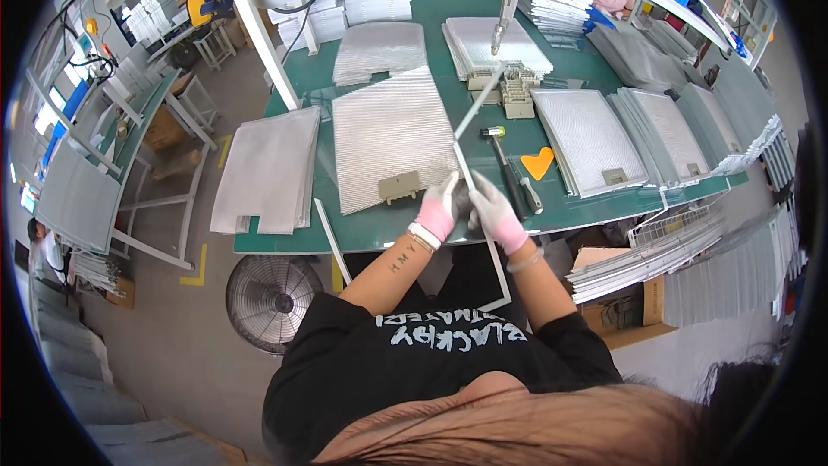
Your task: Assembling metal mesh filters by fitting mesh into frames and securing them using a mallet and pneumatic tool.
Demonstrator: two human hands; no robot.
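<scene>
My left hand (438,207), in a white glove with a pink cuff, is closed with its fingertips at a thin white frame strip (494,261). My right hand (497,214), gloved alike, grips that strip close beside the left. The strip bends at corners; one length slants up over the table and another hangs toward my lap. What lies between my palms is hidden. Just left of my hands lies a silvery mesh filter panel (388,125), with a tan plastic piece (400,185) on its near edge. Another thin strip (333,242) leans past the table's front edge.
On the green table (297,168) lie a mallet (495,133), a dark-handled tool (529,195), a yellow scraper (537,163) and tan blocks (517,91). Stacked panels (267,168) flank the work area. A power driver (499,34) hangs above; a floor fan (276,302) stands at left.
</scene>
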